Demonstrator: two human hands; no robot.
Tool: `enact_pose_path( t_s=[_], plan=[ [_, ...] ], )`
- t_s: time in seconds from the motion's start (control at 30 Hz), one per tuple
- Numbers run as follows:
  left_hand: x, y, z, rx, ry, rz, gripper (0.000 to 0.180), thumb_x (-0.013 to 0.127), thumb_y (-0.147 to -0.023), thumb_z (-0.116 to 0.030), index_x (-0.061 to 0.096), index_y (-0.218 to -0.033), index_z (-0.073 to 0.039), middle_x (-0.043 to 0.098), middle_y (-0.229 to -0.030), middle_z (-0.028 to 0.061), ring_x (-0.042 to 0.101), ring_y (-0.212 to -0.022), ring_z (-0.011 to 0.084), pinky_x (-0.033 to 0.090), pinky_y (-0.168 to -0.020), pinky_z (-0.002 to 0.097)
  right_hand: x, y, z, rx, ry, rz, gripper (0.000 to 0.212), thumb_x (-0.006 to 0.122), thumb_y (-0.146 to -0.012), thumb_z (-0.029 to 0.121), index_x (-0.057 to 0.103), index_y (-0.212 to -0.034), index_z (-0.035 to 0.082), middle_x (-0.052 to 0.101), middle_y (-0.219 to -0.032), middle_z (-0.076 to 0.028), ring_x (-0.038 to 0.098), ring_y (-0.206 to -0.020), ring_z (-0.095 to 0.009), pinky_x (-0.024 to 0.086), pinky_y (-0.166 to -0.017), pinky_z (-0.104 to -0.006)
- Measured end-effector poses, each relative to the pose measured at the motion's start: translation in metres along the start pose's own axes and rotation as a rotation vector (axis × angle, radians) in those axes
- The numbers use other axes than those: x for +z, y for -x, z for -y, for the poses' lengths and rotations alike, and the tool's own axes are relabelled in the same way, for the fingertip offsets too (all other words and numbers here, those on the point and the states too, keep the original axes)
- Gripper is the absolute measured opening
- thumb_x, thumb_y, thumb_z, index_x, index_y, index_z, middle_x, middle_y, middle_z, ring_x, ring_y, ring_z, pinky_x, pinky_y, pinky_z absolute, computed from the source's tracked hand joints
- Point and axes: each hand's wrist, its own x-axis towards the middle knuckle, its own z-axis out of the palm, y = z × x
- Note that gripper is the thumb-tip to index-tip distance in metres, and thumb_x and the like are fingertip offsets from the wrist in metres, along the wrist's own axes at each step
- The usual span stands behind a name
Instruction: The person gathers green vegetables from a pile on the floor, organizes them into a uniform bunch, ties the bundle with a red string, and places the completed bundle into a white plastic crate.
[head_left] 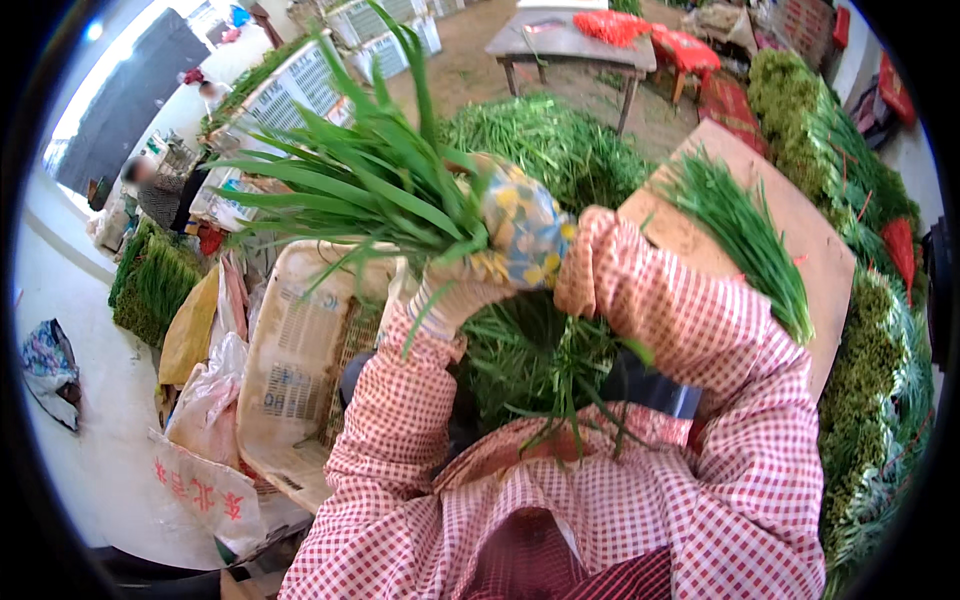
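A bunch of garlic chives (400, 190) is held up in front of me, its long flat leaves fanning out to the left and upward. My right hand (522, 225), in a blue and yellow flowered glove, closes round the stalk end. Just below it, my left hand (462, 288) in a pale glove grips the same bunch from underneath. Leaves and gloves hide most of the fingers. Loose chive leaves (565, 375) hang below my right cuff, over my lap.
An empty-looking white crate (285, 370) stands at my left, beside plastic sacks (210, 390). To the right, a board (830, 265) bears a bundle of chives (745, 230). A large green heap (545, 140) lies ahead, before a low table (560, 45). Stacked bundles (870, 370) line the right side.
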Motion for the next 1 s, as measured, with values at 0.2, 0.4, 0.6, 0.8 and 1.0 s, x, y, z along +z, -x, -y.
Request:
enact_pose_path(
  t_s=[0.2,0.4,0.6,0.8,1.0],
  plan=[
    [0.003,-0.002,-0.011,0.220,-0.516,0.011,0.041,0.053,-0.090,-0.029,0.051,-0.122,-0.005,0.061,-0.115,0.0111,0.058,-0.103,0.0229,0.046,-0.093,0.0435,0.034,0.031,-0.006,0.211,-0.117,-0.129,0.048,0.053,-0.085,0.040,0.057,-0.119,0.007,0.063,-0.104,-0.014,0.057,-0.102,-0.026,0.043,-0.090,-0.0383],
    [0.058,-0.008,0.002,0.513,-1.189,-0.067,0.035,0.062,-0.081,-0.016,0.053,-0.112,-0.002,0.064,-0.102,0.0134,0.062,-0.091,0.0239,0.052,-0.082,0.0370,-0.044,-0.003,-0.058,0.427,-0.607,0.910,0.114,0.079,-0.066,0.046,0.012,-0.145,-0.001,0.043,-0.136,-0.025,0.044,-0.126,-0.034,0.035,-0.106,-0.0398],
    [0.088,0.013,-0.010,0.920,-1.116,-0.122,0.024,0.064,-0.076,-0.007,0.057,-0.099,-0.006,0.062,-0.084,0.0107,0.064,-0.083,0.0282,0.057,-0.069,0.0431,-0.093,0.052,-0.073,0.873,-0.797,1.379,0.135,0.089,-0.056,0.043,-0.001,-0.146,-0.001,0.037,-0.142,-0.024,0.037,-0.132,-0.030,0.031,-0.109,-0.0400],
    [0.095,0.024,-0.044,0.842,-1.177,-0.435,0.022,0.064,-0.080,-0.016,0.060,-0.098,-0.004,0.065,-0.087,0.0137,0.064,-0.082,0.0273,0.056,-0.072,0.0430,-0.125,0.109,-0.071,0.827,-1.010,1.179,0.121,0.086,-0.064,0.016,-0.001,-0.149,0.006,0.037,-0.144,-0.016,0.037,-0.131,-0.022,0.030,-0.108,-0.0382],
    [0.103,0.008,-0.077,0.866,-1.257,-0.499,0.020,0.059,-0.083,-0.016,0.059,-0.090,0.003,0.065,-0.083,0.0140,0.064,-0.070,0.0261,0.055,-0.069,0.0381,-0.121,0.171,-0.113,0.982,-0.824,1.049,0.062,0.067,-0.085,0.016,0.035,-0.138,0.007,0.057,-0.117,-0.011,0.061,-0.095,-0.020,0.052,-0.082,-0.0271]
  ],
)
